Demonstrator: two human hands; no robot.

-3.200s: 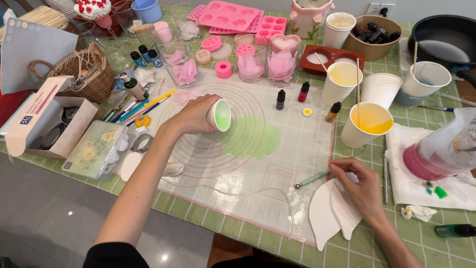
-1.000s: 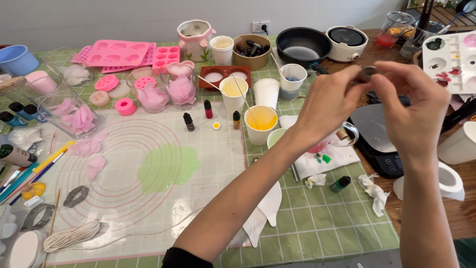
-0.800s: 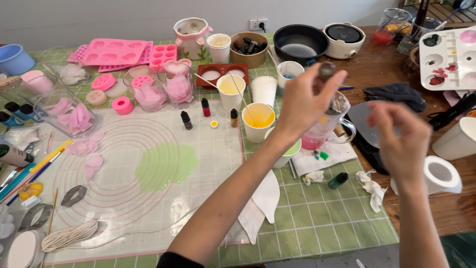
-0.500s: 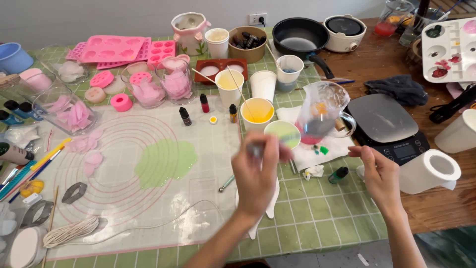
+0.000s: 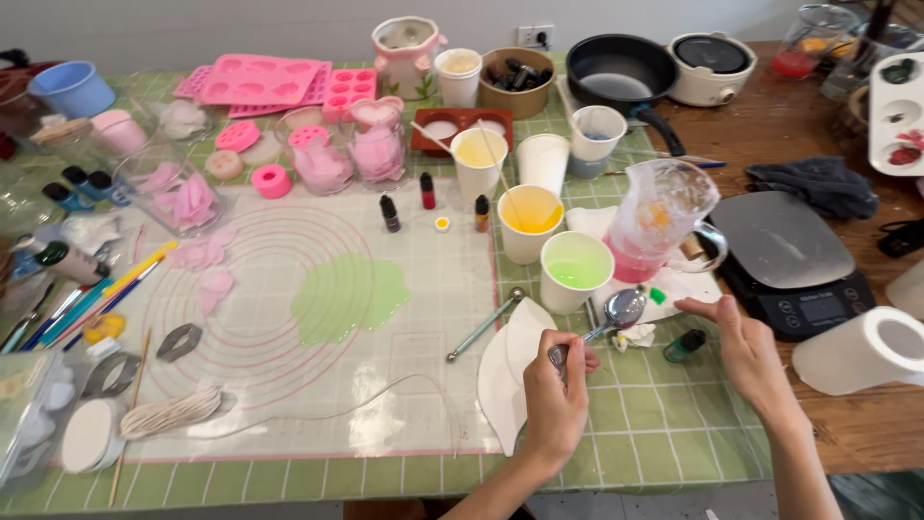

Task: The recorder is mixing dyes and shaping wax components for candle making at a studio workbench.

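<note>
Since 0.5 s ago, left hand (image 5: 556, 397) has dropped lower & nearer the body, and the small metal spoon (image 5: 616, 313) now shows clearly instead of a blur; right hand (image 5: 746, 351) sits about where it was, near the small green bottle (image 5: 685, 345).

Hands now: left is closed in a fist round the spoon's handle end, thumb on top. Right is open, fingers stretched flat & together, holding nothing, its fingertips pointing left toward the spoon bowl but not touching it as far as I can tell.

Spoon pos: long axis runs diagonally, handle low-left in the fist, bowl up-right. Bowl hovers just below & right of the white cup of green liquid (image 5: 576, 272), close to the clear pitcher w/ pink liquid (image 5: 659, 223), above a white paper towel (image 5: 674, 289). Can't tell if anything is in the bowl.

Key relation: cup lies up & slightly left of the spoon bowl, near it; left hand is the nearer one & already lined up w/ it. Green bottle lies just beside right hand's thumb side.

Also on desk (image 5: 674, 433): metal ball-tip tool (image 5: 481, 325) on the silicone mat (image 5: 289, 404), green puddle (image 5: 348, 297), yellow cup (image 5: 530, 221), scale (image 5: 784, 255).
</note>
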